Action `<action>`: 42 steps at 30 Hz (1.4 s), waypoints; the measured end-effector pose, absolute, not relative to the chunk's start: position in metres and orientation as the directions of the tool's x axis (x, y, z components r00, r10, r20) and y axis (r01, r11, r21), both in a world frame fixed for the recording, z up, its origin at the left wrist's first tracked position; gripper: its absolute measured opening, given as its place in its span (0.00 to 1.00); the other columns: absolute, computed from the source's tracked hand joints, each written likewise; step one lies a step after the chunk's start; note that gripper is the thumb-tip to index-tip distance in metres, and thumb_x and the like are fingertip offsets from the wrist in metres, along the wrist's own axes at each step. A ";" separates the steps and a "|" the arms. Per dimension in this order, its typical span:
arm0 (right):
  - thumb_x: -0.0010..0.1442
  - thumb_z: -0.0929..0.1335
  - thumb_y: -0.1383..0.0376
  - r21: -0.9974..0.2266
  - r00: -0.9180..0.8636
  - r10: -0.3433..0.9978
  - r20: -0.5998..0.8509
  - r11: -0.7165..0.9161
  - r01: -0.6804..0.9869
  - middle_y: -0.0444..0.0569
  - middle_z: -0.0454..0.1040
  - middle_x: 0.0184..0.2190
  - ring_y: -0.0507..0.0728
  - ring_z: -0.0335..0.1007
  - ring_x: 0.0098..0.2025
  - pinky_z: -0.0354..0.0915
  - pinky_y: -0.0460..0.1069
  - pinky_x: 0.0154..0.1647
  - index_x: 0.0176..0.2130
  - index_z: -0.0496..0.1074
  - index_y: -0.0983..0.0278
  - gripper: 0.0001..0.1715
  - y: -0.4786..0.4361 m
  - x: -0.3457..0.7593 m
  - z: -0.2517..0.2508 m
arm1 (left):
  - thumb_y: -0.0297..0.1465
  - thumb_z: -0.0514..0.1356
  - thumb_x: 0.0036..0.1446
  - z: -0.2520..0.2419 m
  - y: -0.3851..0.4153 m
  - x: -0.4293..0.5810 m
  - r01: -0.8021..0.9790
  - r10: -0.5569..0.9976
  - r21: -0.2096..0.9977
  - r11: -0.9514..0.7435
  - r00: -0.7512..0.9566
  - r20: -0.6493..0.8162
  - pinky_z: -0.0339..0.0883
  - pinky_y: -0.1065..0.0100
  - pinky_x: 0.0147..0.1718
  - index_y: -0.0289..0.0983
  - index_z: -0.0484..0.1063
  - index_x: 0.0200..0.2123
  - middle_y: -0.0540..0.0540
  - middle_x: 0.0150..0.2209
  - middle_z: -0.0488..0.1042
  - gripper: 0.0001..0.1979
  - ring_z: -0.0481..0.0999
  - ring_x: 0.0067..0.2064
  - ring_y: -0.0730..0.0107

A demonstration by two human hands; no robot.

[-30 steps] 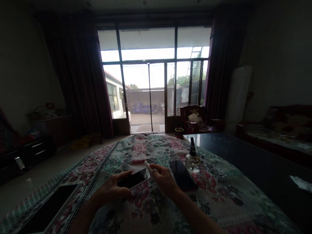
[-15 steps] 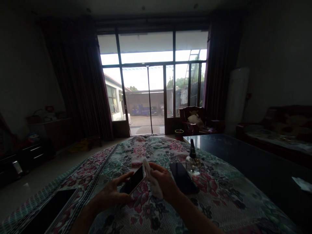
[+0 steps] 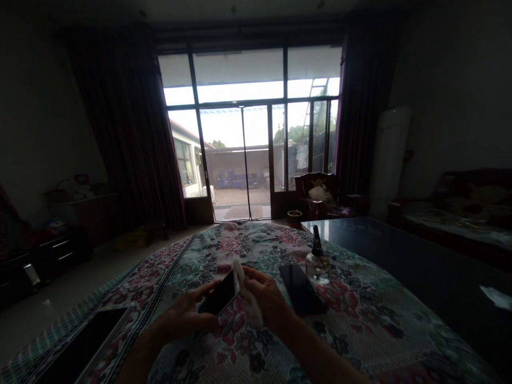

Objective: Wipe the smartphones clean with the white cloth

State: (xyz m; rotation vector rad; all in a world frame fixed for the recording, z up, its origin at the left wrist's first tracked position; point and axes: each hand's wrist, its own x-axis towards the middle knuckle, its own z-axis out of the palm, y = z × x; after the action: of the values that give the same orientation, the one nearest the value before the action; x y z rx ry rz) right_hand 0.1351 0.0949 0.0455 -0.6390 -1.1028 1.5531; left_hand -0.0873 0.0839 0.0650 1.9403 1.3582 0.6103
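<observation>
A smartphone with a dark screen is held above the flowered cloth, tilted. My left hand grips it by its near end, thumb on one long edge and fingers on the other. Pinched in my right hand is a white wipe, pressed against the phone's far right edge; part of the wipe hangs below the fingers. Just right of that hand a second dark phone lies flat on the cloth. Beside it stands a clear bottle with a black spray top.
A flowered cloth covers the surface in front of me. At the lower left lies a large dark tablet-like panel with a light rim. A dark glossy tabletop adjoins on the right, bearing a white paper. Glass doors stand beyond.
Both hands keep nearly the same place. My right hand and the wipe have shifted very slightly along the phone's edge. The view has tipped a little.
</observation>
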 end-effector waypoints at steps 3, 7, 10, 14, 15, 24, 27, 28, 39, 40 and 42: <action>0.46 0.74 0.54 -0.898 -0.258 0.948 0.187 0.059 -0.435 0.45 0.77 0.31 0.53 0.69 0.31 0.62 0.47 0.32 0.45 0.78 0.63 0.27 0.092 0.134 0.049 | 0.36 0.67 0.45 0.069 0.081 -0.082 0.641 0.940 0.730 -0.237 0.342 0.005 0.69 0.62 0.52 0.44 0.62 0.64 0.48 0.54 0.76 0.41 0.75 0.53 0.53; 0.49 0.74 0.53 -0.916 -0.278 0.936 0.218 0.097 -0.390 0.47 0.78 0.34 0.53 0.69 0.31 0.62 0.47 0.33 0.45 0.78 0.63 0.26 0.090 0.132 0.050 | 0.37 0.66 0.47 0.074 0.079 -0.076 0.620 0.929 0.734 -0.279 0.368 0.042 0.68 0.61 0.53 0.43 0.62 0.63 0.48 0.56 0.75 0.38 0.73 0.55 0.53; 0.52 0.73 0.54 -0.922 -0.270 0.929 0.254 0.148 -0.357 0.47 0.79 0.37 0.55 0.72 0.36 0.65 0.49 0.37 0.46 0.78 0.61 0.23 0.088 0.128 0.050 | 0.37 0.66 0.47 0.076 0.079 -0.073 0.587 0.925 0.748 -0.309 0.369 0.092 0.62 0.59 0.59 0.42 0.60 0.65 0.46 0.61 0.69 0.41 0.67 0.61 0.52; 0.55 0.71 0.58 -0.921 -0.241 0.914 0.328 0.253 -0.296 0.46 0.78 0.40 0.56 0.73 0.42 0.66 0.50 0.44 0.45 0.79 0.58 0.17 0.087 0.122 0.052 | 0.34 0.67 0.45 0.080 0.078 -0.069 0.579 0.918 0.737 -0.348 0.371 0.141 0.58 0.57 0.62 0.42 0.55 0.67 0.46 0.63 0.67 0.45 0.65 0.63 0.52; 0.55 0.70 0.59 -0.918 -0.233 0.908 0.349 0.281 -0.281 0.46 0.78 0.40 0.56 0.72 0.43 0.67 0.50 0.44 0.44 0.79 0.57 0.16 0.086 0.121 0.052 | 0.34 0.67 0.45 0.081 0.078 -0.068 0.586 0.917 0.729 -0.354 0.371 0.147 0.58 0.57 0.62 0.43 0.55 0.67 0.46 0.62 0.68 0.45 0.66 0.63 0.53; 0.59 0.68 0.62 -0.813 -0.149 0.801 0.580 0.580 -0.043 0.46 0.78 0.41 0.56 0.72 0.45 0.68 0.51 0.48 0.41 0.81 0.55 0.12 0.081 0.124 0.060 | 0.31 0.65 0.46 0.086 0.076 -0.067 0.515 0.890 0.764 -0.390 0.422 0.170 0.61 0.57 0.60 0.44 0.66 0.60 0.49 0.56 0.74 0.36 0.70 0.58 0.54; 0.58 0.69 0.62 -0.791 -0.114 0.784 0.610 0.612 -0.020 0.49 0.77 0.42 0.57 0.72 0.46 0.68 0.51 0.48 0.40 0.81 0.57 0.11 0.083 0.125 0.060 | 0.31 0.65 0.46 0.084 0.077 -0.070 0.468 0.888 0.799 -0.377 0.427 0.169 0.62 0.58 0.59 0.43 0.66 0.60 0.48 0.57 0.73 0.35 0.70 0.58 0.54; 0.58 0.68 0.62 -0.799 -0.109 0.793 0.600 0.602 -0.017 0.50 0.77 0.42 0.58 0.73 0.46 0.68 0.51 0.48 0.39 0.81 0.58 0.11 0.084 0.126 0.060 | 0.30 0.65 0.45 0.083 0.078 -0.071 0.453 0.886 0.806 -0.381 0.430 0.177 0.63 0.58 0.58 0.43 0.66 0.60 0.47 0.58 0.72 0.35 0.70 0.57 0.54; 0.60 0.67 0.67 -0.726 -0.120 0.731 0.671 0.682 0.089 0.50 0.75 0.36 0.55 0.72 0.39 0.68 0.49 0.41 0.37 0.81 0.60 0.11 0.083 0.127 0.059 | 0.29 0.64 0.46 0.079 0.081 -0.077 0.376 0.864 0.846 -0.377 0.473 0.175 0.64 0.60 0.55 0.46 0.70 0.57 0.48 0.54 0.73 0.31 0.70 0.54 0.57; 0.60 0.67 0.68 -0.696 -0.129 0.703 0.700 0.711 0.098 0.49 0.75 0.35 0.54 0.72 0.39 0.68 0.49 0.40 0.37 0.81 0.60 0.11 0.081 0.126 0.060 | 0.29 0.64 0.46 0.080 0.080 -0.077 0.379 0.870 0.851 -0.364 0.465 0.165 0.64 0.60 0.54 0.45 0.71 0.56 0.49 0.52 0.73 0.30 0.71 0.53 0.58; 0.60 0.67 0.70 -0.629 -0.146 0.637 0.757 0.771 0.104 0.49 0.74 0.34 0.53 0.72 0.38 0.68 0.48 0.39 0.37 0.80 0.61 0.12 0.076 0.123 0.062 | 0.29 0.63 0.47 0.083 0.077 -0.077 0.385 0.878 0.853 -0.353 0.452 0.160 0.65 0.60 0.53 0.45 0.73 0.54 0.49 0.50 0.75 0.27 0.72 0.51 0.58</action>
State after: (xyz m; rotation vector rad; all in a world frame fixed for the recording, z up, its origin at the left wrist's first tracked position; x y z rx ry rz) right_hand 0.1232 0.0764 0.0617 -0.5930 -1.6775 0.5136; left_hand -0.0769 0.0772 0.0831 1.9303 1.0582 0.8084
